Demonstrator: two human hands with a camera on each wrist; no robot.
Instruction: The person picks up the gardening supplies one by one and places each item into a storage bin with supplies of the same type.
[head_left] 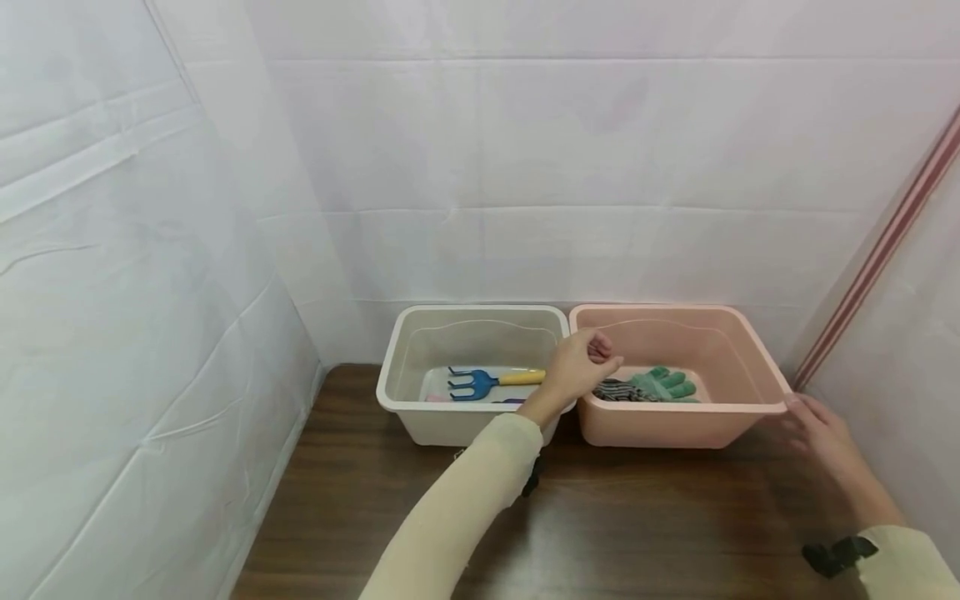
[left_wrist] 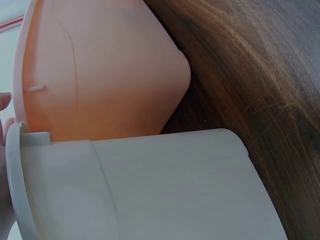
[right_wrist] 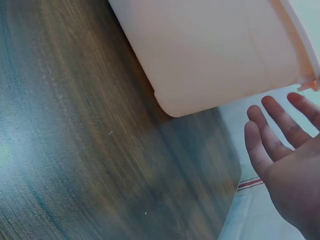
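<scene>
A pink plastic basin (head_left: 675, 429) stands on the right, beside a grey-white basin (head_left: 438, 427). In the head view my left hand (head_left: 576, 365) hangs over their adjoining rims, fingers loosely bent with nothing visible between them. Below it in the pink basin lie a green glove (head_left: 663, 385) and a dark striped cloth item (head_left: 622, 390). At the pink basin's right rim is my right hand (head_left: 821, 433). Its fingers (right_wrist: 277, 127) are spread and fairly straight in the right wrist view, beneath the rim; its thumb is hidden there.
Inside the grey-white basin lies a blue hand rake (head_left: 474, 384) with a yellow handle, near a partly hidden purple item (head_left: 512, 401) and a pink one (head_left: 437, 398). Both basins stand on a dark wooden table (head_left: 360, 508), close to a white sheet wall (head_left: 480, 167).
</scene>
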